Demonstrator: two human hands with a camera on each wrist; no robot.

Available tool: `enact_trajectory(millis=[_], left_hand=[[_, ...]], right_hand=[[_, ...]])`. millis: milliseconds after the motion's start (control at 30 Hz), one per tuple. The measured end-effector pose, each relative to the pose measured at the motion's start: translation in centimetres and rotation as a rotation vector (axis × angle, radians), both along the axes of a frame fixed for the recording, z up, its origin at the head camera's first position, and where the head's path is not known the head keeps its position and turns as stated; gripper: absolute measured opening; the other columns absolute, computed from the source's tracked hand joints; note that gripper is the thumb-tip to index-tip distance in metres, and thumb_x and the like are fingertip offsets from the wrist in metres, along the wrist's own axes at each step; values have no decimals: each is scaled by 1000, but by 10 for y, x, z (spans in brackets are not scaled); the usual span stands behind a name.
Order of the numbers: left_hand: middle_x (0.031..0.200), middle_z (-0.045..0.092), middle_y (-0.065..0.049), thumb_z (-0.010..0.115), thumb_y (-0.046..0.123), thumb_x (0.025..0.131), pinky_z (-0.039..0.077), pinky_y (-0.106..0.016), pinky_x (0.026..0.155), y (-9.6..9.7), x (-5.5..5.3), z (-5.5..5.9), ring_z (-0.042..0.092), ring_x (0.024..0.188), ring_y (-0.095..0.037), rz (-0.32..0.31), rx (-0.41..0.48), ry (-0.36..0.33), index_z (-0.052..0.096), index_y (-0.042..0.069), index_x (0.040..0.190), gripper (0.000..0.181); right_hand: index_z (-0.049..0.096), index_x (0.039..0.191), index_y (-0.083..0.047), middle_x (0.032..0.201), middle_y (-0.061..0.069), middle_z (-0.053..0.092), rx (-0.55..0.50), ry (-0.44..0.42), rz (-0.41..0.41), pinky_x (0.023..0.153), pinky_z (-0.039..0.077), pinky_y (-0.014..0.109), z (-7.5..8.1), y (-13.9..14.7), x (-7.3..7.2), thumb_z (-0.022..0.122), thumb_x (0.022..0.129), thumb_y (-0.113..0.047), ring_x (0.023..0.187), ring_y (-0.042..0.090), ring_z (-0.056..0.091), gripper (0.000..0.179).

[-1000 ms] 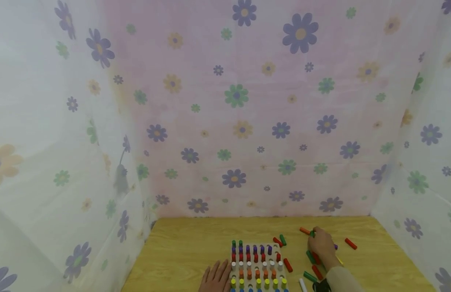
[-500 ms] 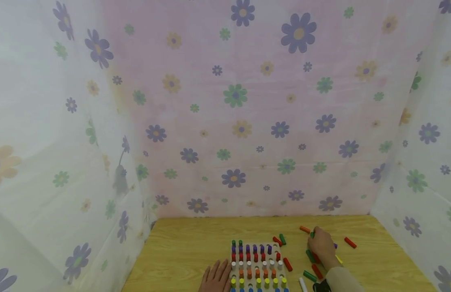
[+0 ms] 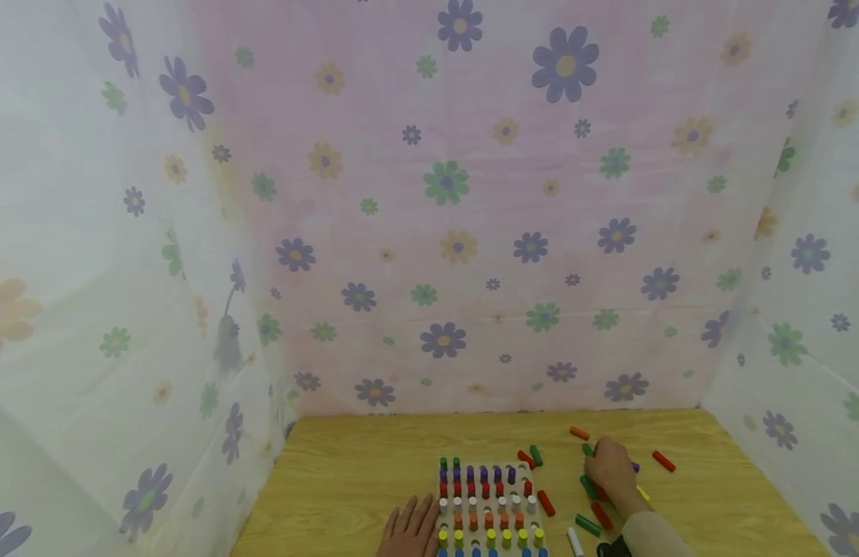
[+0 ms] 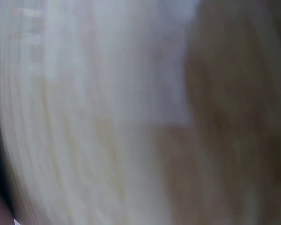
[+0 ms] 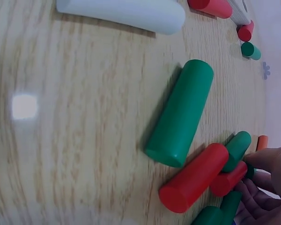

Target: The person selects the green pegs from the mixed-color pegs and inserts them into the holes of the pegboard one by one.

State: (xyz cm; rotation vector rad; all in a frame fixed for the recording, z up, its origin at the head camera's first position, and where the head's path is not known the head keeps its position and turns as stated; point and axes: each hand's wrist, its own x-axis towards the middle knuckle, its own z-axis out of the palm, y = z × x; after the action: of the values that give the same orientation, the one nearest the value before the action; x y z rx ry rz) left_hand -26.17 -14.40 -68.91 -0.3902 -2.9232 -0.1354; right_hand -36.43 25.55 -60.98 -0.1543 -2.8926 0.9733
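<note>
A pegboard (image 3: 489,534) with rows of coloured pegs lies on the table. My left hand (image 3: 408,530) rests flat with spread fingers at the board's left edge. To the right of the board, my right hand (image 3: 612,472) reaches down into a loose pile of pegs. Its thumb and fingers pinch a green peg (image 3: 587,449), whose end pokes out at the fingertips. In the right wrist view the right hand (image 5: 267,187) is at the right edge, beside a red peg (image 5: 228,179) and another green peg (image 5: 237,150). The left wrist view is too blurred to read.
Loose pegs lie around the right hand: a red peg (image 3: 664,461) to its right, an orange peg (image 3: 579,433) behind, a white peg (image 3: 574,541) in front. A wooden table (image 3: 352,456) carries everything. Flowered sheets (image 3: 373,193) enclose its back and sides.
The green peg at my right fingertips has shifted slightly left and shows more. My left hand stays where it was. The head view has turned slightly.
</note>
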Motion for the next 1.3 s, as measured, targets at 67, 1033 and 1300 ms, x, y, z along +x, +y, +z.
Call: enact_trajectory(millis=[67, 1033, 1300], left_hand=[[152, 52, 9, 20, 56, 110, 41, -52, 114, 0, 0, 2, 50, 140, -24, 2, 5, -32, 55, 28, 150, 60], [154, 51, 9, 19, 56, 111, 40, -53, 115, 0, 1, 5, 48, 141, -26, -17, 27, -68, 54, 27, 151, 61], [154, 51, 8, 20, 55, 111, 40, -53, 115, -1, 1, 6, 48, 141, -26, -22, 32, -68, 53, 27, 151, 59]], right_hand=[[55, 75, 2, 70, 10, 55, -2, 1, 8, 50, 45, 30, -2, 0, 0, 57, 84, 0, 61, 22, 52, 9], [66, 106, 8, 99, 15, 70, -167, 146, 127, 69, 61, 41, 18, 4, 15, 68, 98, -10, 86, 27, 67, 20], [69, 108, 5, 96, 9, 71, -217, 115, 117, 66, 59, 34, 30, -4, 24, 71, 97, -14, 85, 21, 67, 23]])
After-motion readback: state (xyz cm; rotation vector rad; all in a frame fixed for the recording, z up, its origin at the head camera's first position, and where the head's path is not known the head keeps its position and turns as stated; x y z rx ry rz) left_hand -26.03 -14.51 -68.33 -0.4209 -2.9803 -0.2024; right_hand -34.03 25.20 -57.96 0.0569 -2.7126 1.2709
